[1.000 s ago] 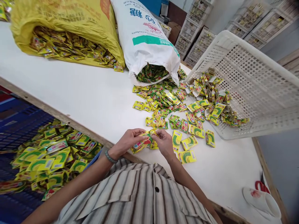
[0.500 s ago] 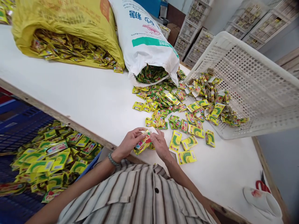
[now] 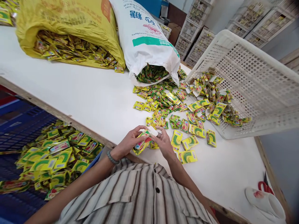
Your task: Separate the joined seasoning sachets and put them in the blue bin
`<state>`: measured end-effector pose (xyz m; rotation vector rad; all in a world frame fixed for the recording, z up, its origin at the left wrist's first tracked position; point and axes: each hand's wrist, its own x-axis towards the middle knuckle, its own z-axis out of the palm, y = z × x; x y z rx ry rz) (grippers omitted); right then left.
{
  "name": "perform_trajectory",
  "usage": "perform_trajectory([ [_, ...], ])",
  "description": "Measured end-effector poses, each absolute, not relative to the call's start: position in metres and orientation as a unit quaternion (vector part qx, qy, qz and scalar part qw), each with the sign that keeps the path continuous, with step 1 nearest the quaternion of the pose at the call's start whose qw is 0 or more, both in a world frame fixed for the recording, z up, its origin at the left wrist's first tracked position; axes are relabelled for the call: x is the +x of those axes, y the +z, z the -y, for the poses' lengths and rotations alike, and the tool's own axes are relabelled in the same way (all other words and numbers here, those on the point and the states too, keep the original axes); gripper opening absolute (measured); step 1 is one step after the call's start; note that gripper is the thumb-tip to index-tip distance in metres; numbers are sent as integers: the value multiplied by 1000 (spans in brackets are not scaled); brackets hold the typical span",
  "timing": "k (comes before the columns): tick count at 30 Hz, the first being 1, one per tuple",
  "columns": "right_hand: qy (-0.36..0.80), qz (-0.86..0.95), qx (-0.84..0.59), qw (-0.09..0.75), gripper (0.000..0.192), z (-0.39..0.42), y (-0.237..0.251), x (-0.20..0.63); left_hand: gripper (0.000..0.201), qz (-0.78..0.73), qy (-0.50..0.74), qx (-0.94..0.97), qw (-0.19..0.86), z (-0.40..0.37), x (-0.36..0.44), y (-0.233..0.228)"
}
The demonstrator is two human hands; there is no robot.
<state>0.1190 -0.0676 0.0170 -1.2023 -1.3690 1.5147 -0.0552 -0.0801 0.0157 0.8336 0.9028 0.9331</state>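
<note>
My left hand (image 3: 127, 143) is closed around a small yellow-green candy box (image 3: 141, 145) near the table's front edge. The box is tilted, with its printed side up and a white end flap (image 3: 153, 131) standing open. My right hand (image 3: 165, 145) pinches at that flap end; its fingertips partly hide what they touch. Beyond my hands lies a heap of small yellow and green candy packets (image 3: 161, 102). Several yellow boxes (image 3: 189, 142) lie flat on the table just right of my right hand.
A white sack (image 3: 149, 40) spills green packets; a yellow bag (image 3: 70, 18) of packets lies beside it. A tipped white basket (image 3: 259, 77) holds more boxes. At lower left is a blue crate (image 3: 14, 115) of boxes. Scissors (image 3: 265, 186) and a white cup (image 3: 263, 202) sit at right.
The white flap at the box's end now shows larger, and the fingers of my right hand have shifted around it. The box stays in my left hand.
</note>
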Motion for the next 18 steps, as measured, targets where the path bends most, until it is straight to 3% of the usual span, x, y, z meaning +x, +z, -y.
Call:
perform_trajectory([
  [5, 487, 634, -476, 367, 21, 65, 25, 117, 55, -445, 474, 335, 682, 81, -56, 12],
  [13, 522, 585, -503, 362, 25, 64, 15, 114, 51, -481, 475, 360, 643, 80, -55, 14],
  [18, 456, 620, -516, 377, 19, 68, 20, 112, 51, -509, 472, 358, 625, 78, -51, 14],
])
